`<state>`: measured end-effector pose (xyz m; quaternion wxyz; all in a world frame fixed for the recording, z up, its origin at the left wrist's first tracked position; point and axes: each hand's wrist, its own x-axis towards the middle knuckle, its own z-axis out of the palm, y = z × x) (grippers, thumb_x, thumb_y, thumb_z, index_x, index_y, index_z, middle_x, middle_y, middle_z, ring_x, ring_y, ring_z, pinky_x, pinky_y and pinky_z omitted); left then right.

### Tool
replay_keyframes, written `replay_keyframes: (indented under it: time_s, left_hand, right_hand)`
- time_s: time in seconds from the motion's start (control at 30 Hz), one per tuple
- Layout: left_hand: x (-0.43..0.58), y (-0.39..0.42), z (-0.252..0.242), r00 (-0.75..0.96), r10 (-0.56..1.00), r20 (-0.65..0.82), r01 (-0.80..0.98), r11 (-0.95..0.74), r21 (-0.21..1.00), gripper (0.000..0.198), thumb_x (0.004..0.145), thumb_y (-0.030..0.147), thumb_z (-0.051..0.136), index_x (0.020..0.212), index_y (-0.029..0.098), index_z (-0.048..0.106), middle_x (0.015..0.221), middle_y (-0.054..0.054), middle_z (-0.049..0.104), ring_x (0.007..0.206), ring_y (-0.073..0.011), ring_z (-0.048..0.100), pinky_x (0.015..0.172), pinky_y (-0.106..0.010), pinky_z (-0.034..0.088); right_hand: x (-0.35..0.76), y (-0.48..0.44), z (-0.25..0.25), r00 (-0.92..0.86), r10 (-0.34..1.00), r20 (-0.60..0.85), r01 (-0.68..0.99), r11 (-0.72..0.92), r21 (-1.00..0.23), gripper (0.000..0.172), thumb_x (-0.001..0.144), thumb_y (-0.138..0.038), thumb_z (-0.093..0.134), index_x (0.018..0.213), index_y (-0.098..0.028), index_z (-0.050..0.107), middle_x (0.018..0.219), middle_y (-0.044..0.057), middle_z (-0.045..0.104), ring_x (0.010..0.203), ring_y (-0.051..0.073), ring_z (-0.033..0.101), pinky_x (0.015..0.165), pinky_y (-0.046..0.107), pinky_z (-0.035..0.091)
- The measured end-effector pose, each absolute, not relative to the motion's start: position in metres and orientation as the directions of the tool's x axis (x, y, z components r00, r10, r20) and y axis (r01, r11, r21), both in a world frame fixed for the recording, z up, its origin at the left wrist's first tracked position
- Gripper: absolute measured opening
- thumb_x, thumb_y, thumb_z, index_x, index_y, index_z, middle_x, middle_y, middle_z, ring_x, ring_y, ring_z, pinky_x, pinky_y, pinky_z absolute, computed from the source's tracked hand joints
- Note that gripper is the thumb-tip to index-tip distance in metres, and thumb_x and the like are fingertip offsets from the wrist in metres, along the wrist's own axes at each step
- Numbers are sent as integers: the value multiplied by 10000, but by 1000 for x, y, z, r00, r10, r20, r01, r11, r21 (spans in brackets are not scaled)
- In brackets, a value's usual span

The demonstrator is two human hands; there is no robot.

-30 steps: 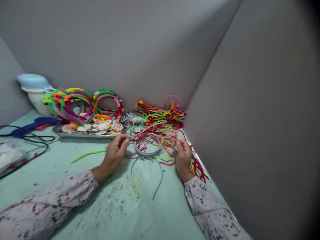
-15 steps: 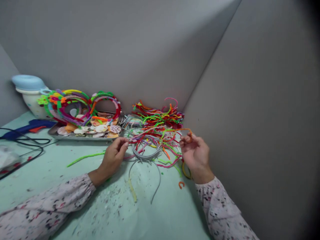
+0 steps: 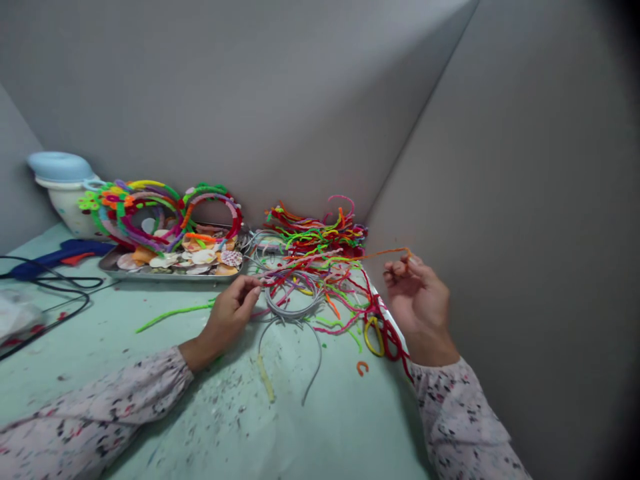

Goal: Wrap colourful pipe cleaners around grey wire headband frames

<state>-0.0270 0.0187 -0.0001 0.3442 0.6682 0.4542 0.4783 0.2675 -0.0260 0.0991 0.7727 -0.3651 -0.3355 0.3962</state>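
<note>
My right hand [image 3: 419,300] is raised near the right wall, fingers pinched on an orange pipe cleaner [image 3: 385,253] that stretches back into a tangled pile of coloured pipe cleaners [image 3: 320,257]. My left hand [image 3: 233,308] rests on the table with its fingertips closed on strands at the pile's left edge, beside a bundle of grey headbands [image 3: 293,303]. One grey headband [image 3: 314,360] lies open toward me.
A metal tray [image 3: 165,272] at the back holds seashells and finished pipe-cleaner-wrapped headbands [image 3: 155,207]. A blue glue gun [image 3: 55,253] with black cord lies left, near a white pot with a blue lid [image 3: 63,183]. A loose green pipe cleaner [image 3: 170,313] and scraps litter the table.
My right hand has lifted from the pile and moved right toward the wall, drawing an orange pipe cleaner out with it. My left hand has stayed in place.
</note>
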Motion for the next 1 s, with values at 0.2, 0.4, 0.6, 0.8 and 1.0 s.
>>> replay_keyframes:
  time_s: [0.2,0.4,0.6,0.8,1.0]
  left_hand:
    - [-25,17,4,152,936,317,301,-349,887,235,875,384,514,974,183,586,767,-4,596,598,-128,494,515,-222,366]
    - [-25,17,4,170,932,319,314,-359,879,226,881,374,507,981,185,578,794,-7,590,615,-126,487,534,-225,368]
    - [-26,17,2,173,927,334,324,-373,869,231,884,375,503,985,183,582,777,-5,584,612,-131,482,546,-230,370]
    - [-22,15,7,183,909,374,357,-416,836,256,887,368,506,1038,181,595,852,-32,614,660,-144,525,585,-246,410]
    - [23,25,53,355,769,532,323,-635,702,318,870,297,524,1161,191,600,906,-49,623,715,-150,563,645,-259,447]
  right_hand:
    - [269,-33,105,530,738,417,-164,572,-804,71,715,-211,615,785,-206,627,654,-46,579,641,96,583,765,261,498]
    - [263,-33,99,460,756,466,22,514,-857,44,765,-228,601,789,-197,623,643,-25,609,665,124,584,705,272,468]
    - [263,-41,102,330,872,362,281,275,-919,134,812,-306,629,888,-196,646,613,-29,621,555,121,536,544,249,395]
    - [266,-48,112,314,857,409,200,362,-911,143,823,-313,624,905,-199,653,612,-25,616,576,125,555,587,262,434]
    - [262,-53,113,202,927,315,135,293,-947,156,828,-322,629,912,-192,646,599,-30,596,599,126,560,600,253,437]
